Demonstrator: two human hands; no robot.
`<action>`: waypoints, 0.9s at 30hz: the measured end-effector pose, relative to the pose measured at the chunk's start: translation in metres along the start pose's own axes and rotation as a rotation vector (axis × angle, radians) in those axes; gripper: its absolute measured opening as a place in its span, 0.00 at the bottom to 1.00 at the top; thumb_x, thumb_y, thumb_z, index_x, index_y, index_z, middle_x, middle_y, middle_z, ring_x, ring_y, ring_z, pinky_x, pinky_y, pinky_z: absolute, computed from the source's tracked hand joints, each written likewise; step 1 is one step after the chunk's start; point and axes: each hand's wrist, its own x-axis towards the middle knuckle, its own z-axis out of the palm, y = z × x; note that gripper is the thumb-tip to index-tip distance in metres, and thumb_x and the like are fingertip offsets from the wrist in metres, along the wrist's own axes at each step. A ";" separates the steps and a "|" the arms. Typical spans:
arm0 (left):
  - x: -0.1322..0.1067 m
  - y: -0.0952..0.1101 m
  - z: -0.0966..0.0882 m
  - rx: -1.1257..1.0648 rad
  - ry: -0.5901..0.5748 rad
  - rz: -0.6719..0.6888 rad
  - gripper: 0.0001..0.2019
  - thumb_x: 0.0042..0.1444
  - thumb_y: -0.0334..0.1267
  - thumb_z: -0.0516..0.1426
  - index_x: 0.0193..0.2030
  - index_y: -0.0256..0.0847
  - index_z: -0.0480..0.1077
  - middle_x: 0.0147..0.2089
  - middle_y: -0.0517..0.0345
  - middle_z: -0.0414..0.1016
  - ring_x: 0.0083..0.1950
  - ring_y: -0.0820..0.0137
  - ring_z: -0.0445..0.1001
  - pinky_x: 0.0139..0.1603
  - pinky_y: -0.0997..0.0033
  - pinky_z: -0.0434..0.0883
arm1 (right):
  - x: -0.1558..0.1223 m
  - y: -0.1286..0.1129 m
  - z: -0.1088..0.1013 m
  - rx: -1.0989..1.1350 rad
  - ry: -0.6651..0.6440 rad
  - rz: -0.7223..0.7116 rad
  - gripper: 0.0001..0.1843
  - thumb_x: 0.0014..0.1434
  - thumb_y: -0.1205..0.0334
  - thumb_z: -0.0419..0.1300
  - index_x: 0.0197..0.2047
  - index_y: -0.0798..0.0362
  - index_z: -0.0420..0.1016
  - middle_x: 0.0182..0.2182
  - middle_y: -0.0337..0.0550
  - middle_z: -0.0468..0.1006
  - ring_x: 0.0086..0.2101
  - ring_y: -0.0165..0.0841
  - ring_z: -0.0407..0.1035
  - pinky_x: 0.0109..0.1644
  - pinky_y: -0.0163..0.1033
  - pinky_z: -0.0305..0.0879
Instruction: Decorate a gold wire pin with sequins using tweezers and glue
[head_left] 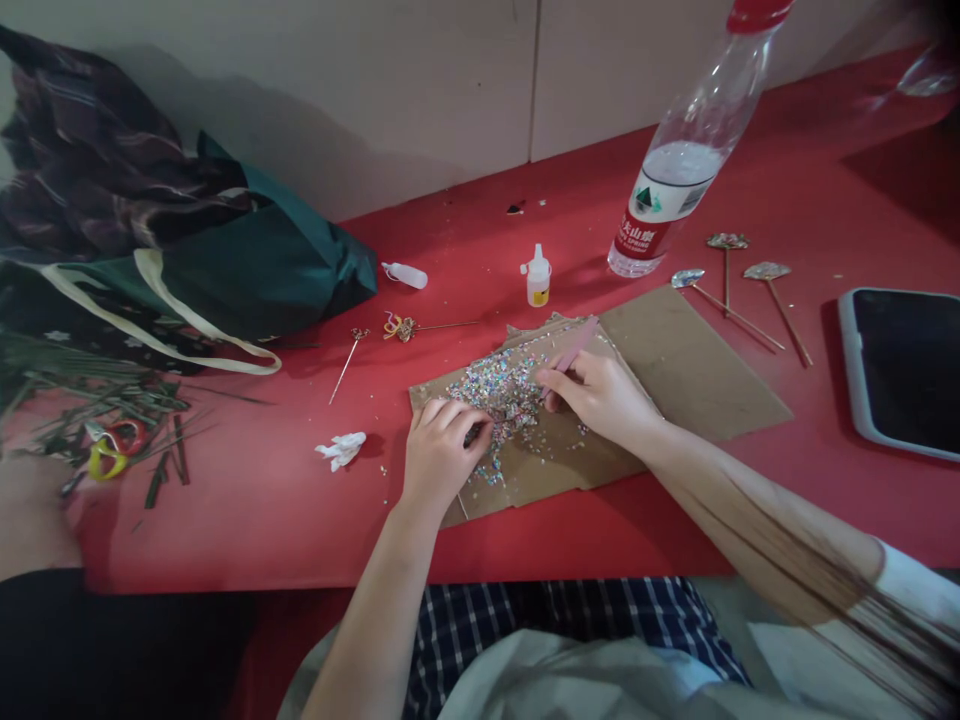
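Note:
Small shiny multicoloured chips (pixel 499 385) lie heaped on brown cardboard (pixel 555 472) in front of me. At the left side of the heap, my left hand (pixel 444 450) is closed with curled fingers; what they hold is hidden, though a thin pale line shows on the cardboard below. My right hand (pixel 600 395) grips a slim pink tool (pixel 577 345), which looks like tweezers, its lower end down at the right side of the chips. Behind the cardboard stands a small white glue bottle (pixel 538 280) with a pointed nozzle.
Decorated hairpin-like sticks (pixel 405 328) lie left, others (pixel 776 290) right. A water bottle (pixel 660 205) stands behind, a phone (pixel 904 370) at right. Crumpled tissue (pixel 343 450), a second small bottle (pixel 406 275), a green bag (pixel 292 250), scissors (pixel 112 450) and another person's arm (pixel 34 515) are left.

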 end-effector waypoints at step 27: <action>0.001 -0.002 0.002 0.001 0.044 0.048 0.03 0.59 0.38 0.57 0.34 0.44 0.71 0.34 0.62 0.75 0.40 0.69 0.68 0.44 0.65 0.66 | -0.001 -0.001 -0.002 -0.028 -0.059 0.026 0.15 0.61 0.51 0.53 0.29 0.52 0.69 0.23 0.40 0.74 0.25 0.31 0.68 0.32 0.38 0.60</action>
